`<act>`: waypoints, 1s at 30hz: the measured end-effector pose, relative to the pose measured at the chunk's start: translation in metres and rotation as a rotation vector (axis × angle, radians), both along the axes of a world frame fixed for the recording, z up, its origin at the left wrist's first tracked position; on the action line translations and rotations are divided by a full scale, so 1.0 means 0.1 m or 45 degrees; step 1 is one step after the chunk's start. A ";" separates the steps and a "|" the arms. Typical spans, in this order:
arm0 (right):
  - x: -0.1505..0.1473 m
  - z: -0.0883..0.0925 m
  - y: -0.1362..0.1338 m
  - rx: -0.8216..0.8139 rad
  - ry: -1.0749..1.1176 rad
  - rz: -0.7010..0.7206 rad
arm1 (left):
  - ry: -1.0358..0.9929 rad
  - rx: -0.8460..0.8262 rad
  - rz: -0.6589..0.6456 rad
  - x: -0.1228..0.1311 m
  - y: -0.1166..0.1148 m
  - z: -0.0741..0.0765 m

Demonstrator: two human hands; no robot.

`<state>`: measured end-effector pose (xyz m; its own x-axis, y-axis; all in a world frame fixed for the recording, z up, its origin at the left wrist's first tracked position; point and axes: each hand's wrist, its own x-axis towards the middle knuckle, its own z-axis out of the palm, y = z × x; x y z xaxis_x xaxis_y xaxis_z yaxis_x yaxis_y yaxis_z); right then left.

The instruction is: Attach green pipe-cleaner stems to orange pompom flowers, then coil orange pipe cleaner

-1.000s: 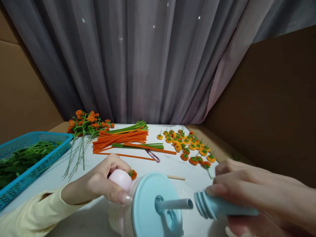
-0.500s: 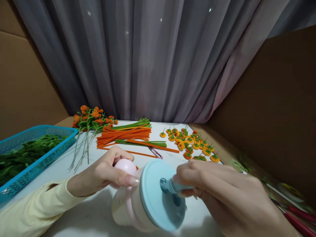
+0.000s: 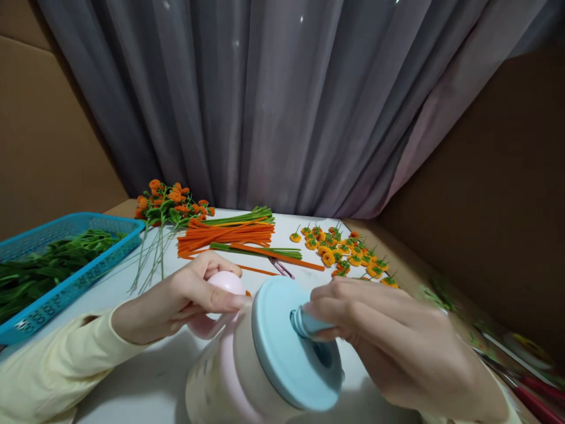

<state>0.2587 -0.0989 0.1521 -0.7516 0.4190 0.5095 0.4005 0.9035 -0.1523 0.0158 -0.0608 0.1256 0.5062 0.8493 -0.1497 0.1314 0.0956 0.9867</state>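
Tilted toward the right, a cup [image 3: 212,377] with a pink band and a round light-blue lid [image 3: 282,353] is close in front of me. My left hand [image 3: 198,294] is closed around its pink handle [image 3: 227,284], the thumb pressed near the band. At the lid, the fingers of my right hand [image 3: 388,335] pinch a light-blue stopper [image 3: 311,325] at a hole in the lid. Whether the stopper is seated in that hole or just above it, I cannot tell. A second, darker opening shows in the lid below the fingers.
A blue basket [image 3: 75,294] of green leaves stands at left. Behind lie orange flowers [image 3: 170,203], orange pipe cleaners [image 3: 225,234], green stems [image 3: 247,217], tweezers [image 3: 282,268] and several orange-yellow flower heads [image 3: 348,250]. Red-handled pliers [image 3: 534,394] are at right.
The view has shifted slightly, so the background sits higher. The cup's base has swung left and the lid a little right; both hands keep their hold.
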 end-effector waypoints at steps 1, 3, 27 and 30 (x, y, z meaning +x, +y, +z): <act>0.00 0.00 0.00 0.013 -0.013 0.028 | -0.017 -0.042 -0.014 0.00 -0.01 0.01; 0.00 0.00 0.02 0.017 -0.045 0.059 | -0.049 -0.155 -0.075 0.02 -0.03 0.04; -0.20 -0.18 0.31 -0.365 0.105 -0.338 | -0.088 0.172 -0.014 0.18 0.15 -0.08; -0.06 -0.07 0.26 -0.274 0.050 -0.456 | 0.126 0.410 -0.081 0.21 0.14 -0.03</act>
<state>0.2530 -0.0727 0.1449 -0.5211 0.7501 0.4072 0.6737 0.6544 -0.3434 0.0370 -0.0468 0.1230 0.5559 0.8283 0.0702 0.2235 -0.2303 0.9471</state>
